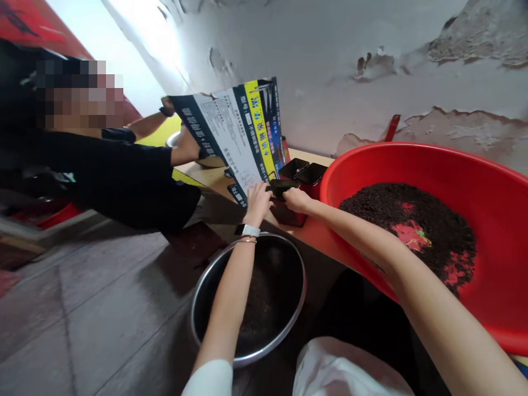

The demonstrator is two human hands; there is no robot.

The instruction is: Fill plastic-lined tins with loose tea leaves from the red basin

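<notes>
Both hands are out front on the same small black pot (279, 188), which sits at the near edge of the table (214, 177). The left hand (258, 201) has its fingers (264, 190) curled onto the pot's left rim, and the right hand (296, 199) is closed on its right side, so the pot is pinched between the two. How tight the grip is, can't tell, the fingers partly hide each other.

Just past the fingers, further back, stand two more black square pots (303, 170), empty as far as I can see. To the right of the right hand is a big red basin (487, 181) with a heap of dark soil (416, 225) in it, red bottom showing through in patches. Below the left wrist, which wears a watch (246, 230), sits a round metal bowl (247, 300) with dark stuff inside. Left of the fingers a printed cardboard box (239, 132) leans up, and beyond it a person in black (124, 176) reaches over the table.
</notes>
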